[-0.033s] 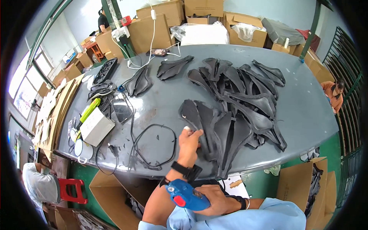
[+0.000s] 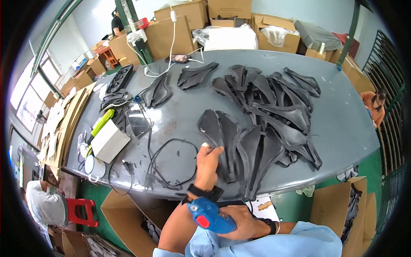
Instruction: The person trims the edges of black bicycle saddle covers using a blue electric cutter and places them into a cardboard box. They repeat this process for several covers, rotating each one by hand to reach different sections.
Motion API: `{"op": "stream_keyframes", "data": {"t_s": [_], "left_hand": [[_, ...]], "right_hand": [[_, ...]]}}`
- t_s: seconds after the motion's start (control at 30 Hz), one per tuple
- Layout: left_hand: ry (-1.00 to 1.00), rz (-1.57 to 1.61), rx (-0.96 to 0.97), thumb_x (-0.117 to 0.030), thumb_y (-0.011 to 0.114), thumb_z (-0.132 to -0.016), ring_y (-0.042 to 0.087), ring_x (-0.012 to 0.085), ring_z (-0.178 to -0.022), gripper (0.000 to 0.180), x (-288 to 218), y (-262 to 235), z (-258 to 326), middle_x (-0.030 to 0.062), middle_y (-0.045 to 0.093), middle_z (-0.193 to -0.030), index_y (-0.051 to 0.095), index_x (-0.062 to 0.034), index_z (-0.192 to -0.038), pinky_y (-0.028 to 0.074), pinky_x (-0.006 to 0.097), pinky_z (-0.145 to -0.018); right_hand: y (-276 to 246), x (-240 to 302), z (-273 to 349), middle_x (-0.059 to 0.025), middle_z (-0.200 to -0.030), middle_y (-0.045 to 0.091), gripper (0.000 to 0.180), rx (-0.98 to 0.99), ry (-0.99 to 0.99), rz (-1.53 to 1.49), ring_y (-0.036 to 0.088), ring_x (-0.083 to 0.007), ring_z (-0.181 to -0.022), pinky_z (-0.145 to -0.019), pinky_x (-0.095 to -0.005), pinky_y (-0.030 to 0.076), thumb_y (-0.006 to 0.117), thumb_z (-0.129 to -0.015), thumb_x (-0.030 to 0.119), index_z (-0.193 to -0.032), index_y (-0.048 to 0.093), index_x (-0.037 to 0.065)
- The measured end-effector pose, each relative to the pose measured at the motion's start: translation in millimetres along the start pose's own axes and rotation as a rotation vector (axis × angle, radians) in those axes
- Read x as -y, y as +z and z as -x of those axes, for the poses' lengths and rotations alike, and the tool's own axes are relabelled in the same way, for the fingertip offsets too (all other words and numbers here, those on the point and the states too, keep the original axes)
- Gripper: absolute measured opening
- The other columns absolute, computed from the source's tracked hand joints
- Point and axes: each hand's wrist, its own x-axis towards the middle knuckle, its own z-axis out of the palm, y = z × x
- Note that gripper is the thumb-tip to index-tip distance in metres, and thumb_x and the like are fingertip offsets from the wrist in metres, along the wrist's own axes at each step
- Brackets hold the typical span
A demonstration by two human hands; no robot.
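Note:
My left hand (image 2: 207, 165) is at the left edge of a black bicycle saddle-shaped piece (image 2: 229, 130), its fingers closed on that edge and partly hidden. This piece lies with its wide end away from me and a groove down its middle. Right beside it is another black saddle-shaped piece (image 2: 249, 150), at the near side of a heap of similar pieces (image 2: 291, 113). Low over my lap, my right hand (image 2: 240, 220) is wrapped round a blue handheld tool (image 2: 209, 217) with a red button. The tool's front end is near my left wrist.
On the grey table (image 2: 180, 115) lie a looped black cable (image 2: 156, 160), a white box (image 2: 110, 141), a mug (image 2: 94, 166) and a phone (image 2: 179, 58). Cardboard boxes (image 2: 124, 214) stand below the near edge. A person in orange (image 2: 373, 107) is at the far right.
The saddle-shaped piece under my left hand has turned a little more upright and shifted slightly left. My left hand has moved a little with it. The right hand keeps its hold on the blue tool.

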Motion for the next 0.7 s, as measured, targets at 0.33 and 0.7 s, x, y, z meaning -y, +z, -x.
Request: {"op": "stream_keyframes", "data": {"t_s": [0.33, 0.7], "left_hand": [[-0.105, 0.417, 0.102, 0.002, 0.055, -0.084, 0.056, 0.0223, -0.103, 0.039, -17, -132, 140, 0.0087, 0.058, -0.111, 0.048, -0.0009, -0.122, 0.046, 0.039, -0.089], [0.041, 0.420, -0.104, -0.006, 0.060, -0.086, 0.061, 0.0148, -0.092, 0.030, -18, -167, 185, 0.0076, 0.063, -0.105, 0.055, 0.0036, -0.115, 0.048, 0.028, -0.084]], "right_hand": [[18, -20, -34, -0.0099, -0.082, 0.066, 0.055, -0.164, 0.438, -0.069, 0.068, -0.0182, -0.078, -0.067, -0.0305, 0.052, 0.082, -0.071, 0.021, -0.105, 0.044, 0.000], [31, 1, -76, -0.0149, -0.083, 0.064, 0.048, 0.071, 0.351, -0.059, 0.067, -0.0254, -0.074, -0.068, -0.0338, 0.051, 0.077, -0.073, 0.019, -0.106, 0.048, 0.001]]}}
